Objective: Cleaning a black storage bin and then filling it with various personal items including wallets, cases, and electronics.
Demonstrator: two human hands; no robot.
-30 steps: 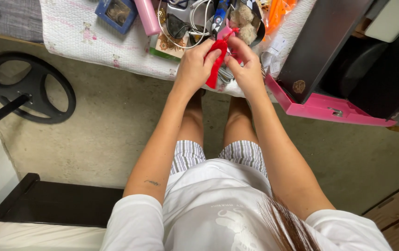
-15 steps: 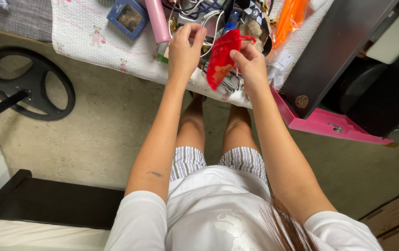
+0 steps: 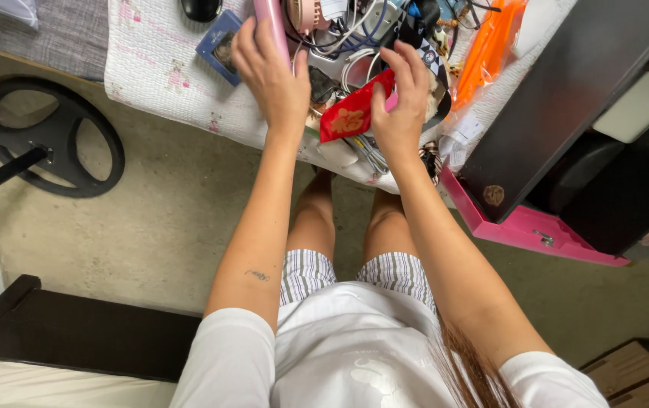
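The right hand pinches a red packet by its upper edge, fingers closed on it, the packet hanging tilted toward the left hand; half a second ago both hands were closer together over it, and now the left has let go and slid away onto a pink tube, its fingers curled over the tube, though I cannot tell if they truly clasp it; so the packet now rests with one hand alone. Just under the grip lies a tangle of white cables; left of the tube sits a small blue box on the quilted cloth; beyond the right hand, an orange bag.
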